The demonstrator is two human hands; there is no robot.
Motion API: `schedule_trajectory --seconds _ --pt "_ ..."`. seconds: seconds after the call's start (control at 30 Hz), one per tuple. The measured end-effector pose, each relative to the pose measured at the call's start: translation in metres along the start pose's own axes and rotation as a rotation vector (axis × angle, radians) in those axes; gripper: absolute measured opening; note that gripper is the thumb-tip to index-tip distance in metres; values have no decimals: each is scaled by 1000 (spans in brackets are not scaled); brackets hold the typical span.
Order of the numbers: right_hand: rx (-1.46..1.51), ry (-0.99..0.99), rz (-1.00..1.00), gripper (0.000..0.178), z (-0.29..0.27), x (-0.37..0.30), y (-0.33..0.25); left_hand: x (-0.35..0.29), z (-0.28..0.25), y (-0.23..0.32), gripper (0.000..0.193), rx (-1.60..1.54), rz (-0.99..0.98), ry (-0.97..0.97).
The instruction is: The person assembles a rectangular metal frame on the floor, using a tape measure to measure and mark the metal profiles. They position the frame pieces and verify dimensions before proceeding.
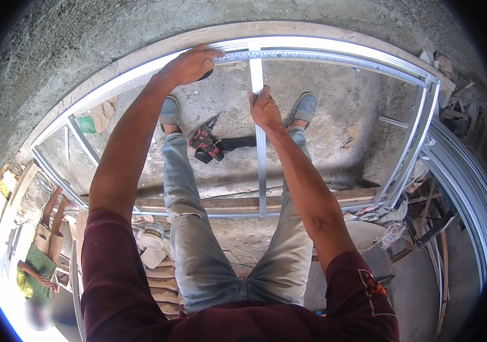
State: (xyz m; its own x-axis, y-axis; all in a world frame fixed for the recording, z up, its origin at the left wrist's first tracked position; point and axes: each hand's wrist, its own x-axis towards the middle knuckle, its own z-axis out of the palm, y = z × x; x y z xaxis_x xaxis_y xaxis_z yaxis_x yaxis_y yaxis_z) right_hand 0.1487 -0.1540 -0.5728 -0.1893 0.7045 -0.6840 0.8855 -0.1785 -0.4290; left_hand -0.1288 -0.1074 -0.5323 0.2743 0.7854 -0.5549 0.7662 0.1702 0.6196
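Note:
A tape measure's blade [323,56] is stretched along the far rail [346,45] of a light metal frame, out to the frame's right corner. My left hand [189,65] is closed over the tape's near end at that rail; a dark piece, perhaps the case, peeks out beneath the palm. My right hand [265,111] grips a metal stud [261,165] that crosses the frame from far rail to near rail, just short of the tape. Between my feet, a red and black cordless drill [206,141] lies on the concrete floor.
Loose metal channels [460,176] are stacked at the right, beside rubble [454,97]. A concrete wall [141,25] rises beyond the far rail. Another person [41,262] is at the lower left. Stacked bags [162,285] and a white round container [150,236] lie near my legs.

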Motion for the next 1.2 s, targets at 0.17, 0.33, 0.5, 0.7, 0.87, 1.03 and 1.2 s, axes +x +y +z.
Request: schedule_trajectory --seconds 0.17,0.33,0.5,0.7,0.87,1.03,1.2 --pt "23 7 -4 40 -3 0 2 1 -2 1 37 -7 -13 -14" --pt "-5 -23 4 42 -1 6 6 1 4 -4 40 22 -12 14" --pt "-11 -33 -10 45 -5 7 9 1 0 2 40 13 -16 -5" --pt "-7 -68 6 45 -10 8 7 1 1 -6 39 -2 9 3" --pt "12 -67 -6 46 -10 6 7 2 3 -5 39 -2 -31 -8" --pt "8 -78 -4 47 -8 10 11 3 1 0 39 17 -47 -17" --pt "13 -65 24 48 -8 9 8 2 3 -6 38 12 -1 4"
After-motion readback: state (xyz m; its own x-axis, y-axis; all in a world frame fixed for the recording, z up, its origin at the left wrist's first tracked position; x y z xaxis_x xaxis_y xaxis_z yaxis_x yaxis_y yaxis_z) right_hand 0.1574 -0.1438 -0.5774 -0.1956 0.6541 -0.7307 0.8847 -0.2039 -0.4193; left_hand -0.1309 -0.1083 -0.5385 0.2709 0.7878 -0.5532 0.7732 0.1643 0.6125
